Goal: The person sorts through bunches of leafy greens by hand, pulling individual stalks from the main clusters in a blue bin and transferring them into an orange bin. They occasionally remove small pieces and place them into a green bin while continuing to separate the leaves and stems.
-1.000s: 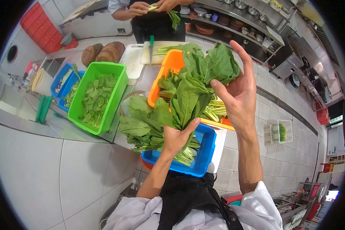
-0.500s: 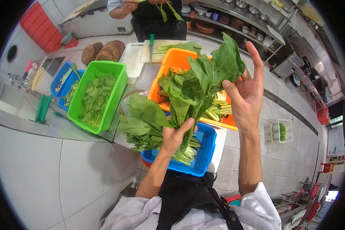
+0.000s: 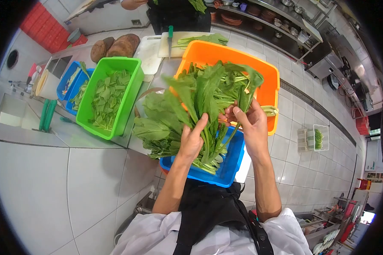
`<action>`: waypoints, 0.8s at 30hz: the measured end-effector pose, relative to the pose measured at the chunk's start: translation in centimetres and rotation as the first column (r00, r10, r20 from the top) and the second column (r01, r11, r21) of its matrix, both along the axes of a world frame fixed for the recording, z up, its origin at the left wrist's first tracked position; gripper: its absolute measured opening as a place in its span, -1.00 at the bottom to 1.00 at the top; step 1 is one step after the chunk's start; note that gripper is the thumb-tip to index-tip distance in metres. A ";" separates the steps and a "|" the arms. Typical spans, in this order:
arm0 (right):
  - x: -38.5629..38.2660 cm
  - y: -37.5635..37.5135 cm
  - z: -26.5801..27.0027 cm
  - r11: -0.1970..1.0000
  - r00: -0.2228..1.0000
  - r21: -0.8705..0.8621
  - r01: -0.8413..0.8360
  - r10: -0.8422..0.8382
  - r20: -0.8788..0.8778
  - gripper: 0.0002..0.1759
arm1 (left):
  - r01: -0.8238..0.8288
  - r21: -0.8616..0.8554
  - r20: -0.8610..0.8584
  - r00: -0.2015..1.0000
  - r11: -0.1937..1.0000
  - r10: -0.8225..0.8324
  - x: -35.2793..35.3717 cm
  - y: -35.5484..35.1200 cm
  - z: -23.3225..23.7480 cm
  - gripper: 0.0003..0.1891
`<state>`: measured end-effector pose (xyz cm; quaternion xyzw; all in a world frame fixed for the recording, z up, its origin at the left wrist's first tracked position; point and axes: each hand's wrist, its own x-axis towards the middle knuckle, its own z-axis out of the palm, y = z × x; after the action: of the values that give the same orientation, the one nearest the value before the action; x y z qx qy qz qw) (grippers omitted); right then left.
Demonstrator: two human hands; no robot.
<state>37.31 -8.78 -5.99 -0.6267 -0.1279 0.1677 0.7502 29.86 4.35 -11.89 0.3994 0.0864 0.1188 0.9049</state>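
Note:
My left hand (image 3: 191,140) is closed around a bunch of leafy greens (image 3: 205,100), its stems hanging over the blue basin (image 3: 232,165). A single leafy stalk is pinched between the thumb and fingers of my right hand (image 3: 250,121), its leaf (image 3: 252,80) drooping above the orange basin (image 3: 271,85). That basin holds more greens, partly hidden by the bunch. A heap of loose greens (image 3: 155,123) lies left of my left hand, overhanging the blue basin's left side.
To the left stands a green basin (image 3: 134,85) with cut leaves, beside smaller blue containers (image 3: 77,89). A green-handled knife (image 3: 170,40) rests on a cutting board (image 3: 164,51). Another person (image 3: 174,17) is across the table. A white crate (image 3: 321,127) sits on the floor.
My right hand has come down and left from its raised position, fingers now pinching a stalk. The bunch's leaves have shifted left. The other person's hands have moved mostly out of view.

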 end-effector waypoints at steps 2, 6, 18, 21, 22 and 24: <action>-0.1 0.1 0.6 0.998 0.997 0.064 0.009 -0.004 -0.080 -0.74 | 0.115 0.012 0.047 0.992 0.993 -0.116 -0.4 0.2 -0.2 -0.60; -0.4 0.1 1.4 0.984 0.986 -0.067 -0.167 0.167 -0.009 -0.73 | 0.101 -0.177 0.063 0.994 0.979 -0.091 -0.6 -0.5 0.4 -0.61; -0.1 -0.3 0.4 0.996 0.990 -0.015 -0.093 0.091 -0.110 -0.79 | -0.115 -0.201 -0.094 0.991 0.973 0.098 -0.6 0.6 0.9 -0.57; -0.2 -0.3 0.5 0.994 0.996 -0.091 -0.064 0.057 -0.074 -0.73 | -0.121 0.160 0.077 0.991 0.980 0.110 -0.6 0.7 0.2 -0.60; -0.3 -0.2 0.5 0.996 0.999 -0.083 -0.045 0.044 -0.024 -0.74 | -0.110 0.192 0.054 0.993 0.975 0.101 -0.7 0.7 0.2 -0.64; -0.2 -0.1 0.6 0.997 0.999 -0.073 -0.030 0.032 0.027 -0.76 | -0.086 0.255 0.014 0.996 0.963 0.086 -0.5 0.9 0.4 -0.73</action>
<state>37.08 -8.93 -5.38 -0.6537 -0.1419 0.1750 0.7225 29.33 5.25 -11.51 0.5083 0.0864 0.1687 0.8401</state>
